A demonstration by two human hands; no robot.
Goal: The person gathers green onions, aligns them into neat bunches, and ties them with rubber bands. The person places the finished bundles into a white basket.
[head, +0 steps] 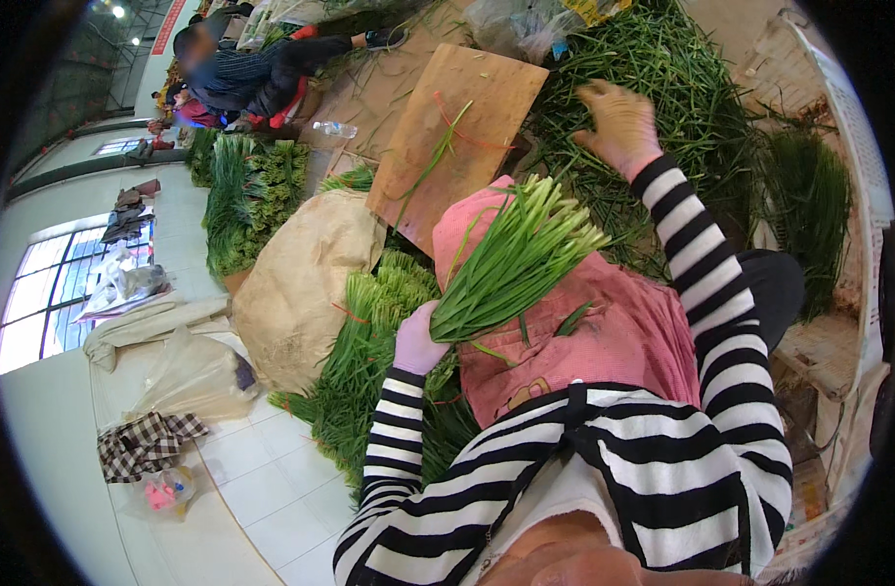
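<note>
My left hand [420,342] is closed around the leafy end of a bunch of green stalks [521,253], likely garlic chives, whose pale cut ends point up and to the right. The bunch lies over the pink cloth apron [601,329] on my lap. My right hand [618,126] hovers at or just above a big heap of loose green stalks [682,66], fingers spread and slightly blurred, holding nothing that I can see. A wooden board [462,124] beyond my knees carries a few stray stalks and a red tie [447,117].
Tied green bunches [367,351] are piled at my left beside a large beige sack [308,286]. More bunches [250,198] stand farther off, near a plastic bottle [335,130]. Another person [250,73] sits at the upper left. A pale crate [821,366] is on the right.
</note>
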